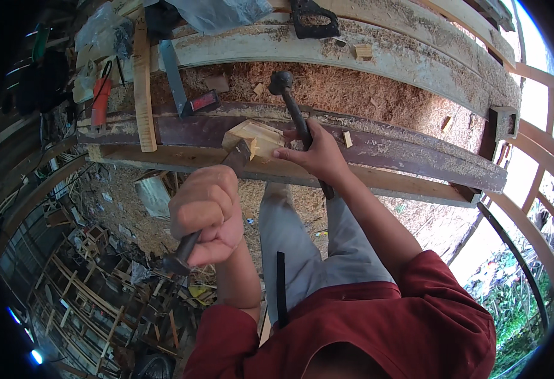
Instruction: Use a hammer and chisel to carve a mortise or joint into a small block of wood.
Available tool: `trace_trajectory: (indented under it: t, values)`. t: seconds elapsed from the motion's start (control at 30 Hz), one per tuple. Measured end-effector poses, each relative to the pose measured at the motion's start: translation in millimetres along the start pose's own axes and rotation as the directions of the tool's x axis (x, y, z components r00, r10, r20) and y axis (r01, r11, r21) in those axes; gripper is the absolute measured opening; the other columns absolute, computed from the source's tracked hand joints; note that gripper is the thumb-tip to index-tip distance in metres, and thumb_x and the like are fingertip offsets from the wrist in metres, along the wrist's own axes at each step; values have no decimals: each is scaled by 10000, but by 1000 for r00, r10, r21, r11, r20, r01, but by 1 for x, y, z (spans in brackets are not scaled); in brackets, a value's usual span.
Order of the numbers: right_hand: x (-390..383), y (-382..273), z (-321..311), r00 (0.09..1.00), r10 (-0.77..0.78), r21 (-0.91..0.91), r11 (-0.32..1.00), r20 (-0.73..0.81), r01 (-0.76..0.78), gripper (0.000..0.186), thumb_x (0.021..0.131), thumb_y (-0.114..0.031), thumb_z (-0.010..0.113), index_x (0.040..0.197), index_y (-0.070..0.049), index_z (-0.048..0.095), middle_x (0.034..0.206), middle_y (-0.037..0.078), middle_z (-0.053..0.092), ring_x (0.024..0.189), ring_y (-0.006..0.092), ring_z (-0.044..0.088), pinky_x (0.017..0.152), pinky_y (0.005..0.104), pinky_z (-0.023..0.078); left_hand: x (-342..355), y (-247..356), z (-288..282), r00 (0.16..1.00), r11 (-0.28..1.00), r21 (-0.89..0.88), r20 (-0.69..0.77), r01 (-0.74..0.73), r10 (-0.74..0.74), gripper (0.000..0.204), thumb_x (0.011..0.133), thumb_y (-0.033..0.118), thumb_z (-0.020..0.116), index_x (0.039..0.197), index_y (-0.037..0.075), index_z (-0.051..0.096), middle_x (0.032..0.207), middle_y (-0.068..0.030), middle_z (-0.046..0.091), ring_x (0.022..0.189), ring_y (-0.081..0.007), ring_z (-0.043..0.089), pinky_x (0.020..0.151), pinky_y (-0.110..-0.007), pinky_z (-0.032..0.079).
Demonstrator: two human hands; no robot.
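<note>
A pale, angular wooden block (261, 138) rests on the dark reddish-brown beam (409, 151) in front of me. My left hand (204, 211) is a fist around a dark chisel (192, 243); its flat end meets the block's near face, where a raw cut shows. My right hand (318, 153) steadies the block's right end, thumb at the near side and fingertips beyond. A dark rod with a knobbed end (281, 81), hammer-like, slants through the right hand's grip and reappears below it. The palm hides part of it.
A try square (174, 79) leans near the beam, left of the block. An orange-handled tool (101, 98) and an upright wooden strip (143, 88) lie farther left. Beyond are a black saw handle (315, 20) and a plastic bag (223, 14). Shavings cover the ground; scrap wood lies at lower left.
</note>
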State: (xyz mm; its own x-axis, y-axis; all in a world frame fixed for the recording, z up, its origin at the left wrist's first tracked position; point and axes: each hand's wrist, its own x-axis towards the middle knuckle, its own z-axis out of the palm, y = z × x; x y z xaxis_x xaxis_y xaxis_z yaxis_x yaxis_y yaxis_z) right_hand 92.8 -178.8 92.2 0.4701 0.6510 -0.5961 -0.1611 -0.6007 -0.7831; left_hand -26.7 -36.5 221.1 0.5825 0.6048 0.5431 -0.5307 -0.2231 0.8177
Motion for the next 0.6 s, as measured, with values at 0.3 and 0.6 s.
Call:
trace_trajectory:
  t: [0.3, 0.6]
  values:
    - [-56, -70, -48, 997, -75, 90, 993, -31, 77, 342, 1062, -384, 663, 1026, -55, 578, 749, 6, 605, 592, 98, 559, 573, 271, 501, -7, 2, 4, 989, 993, 11, -97, 116, -115, 677, 1001, 718, 525, 778, 89, 411, 599, 43, 312, 508, -107, 257, 505, -304, 185]
    - [-187, -208, -113, 899, -339, 38, 939, 278, 342, 355, 1092, -357, 549, 1095, -4, 578, 733, 75, 533, 617, 159, 518, 585, 356, 428, -10, 0, 6, 962, 963, 203, -243, 178, -126, 393, 966, 360, 640, 758, 55, 507, 592, -18, 415, 489, -143, 397, 475, -321, 304]
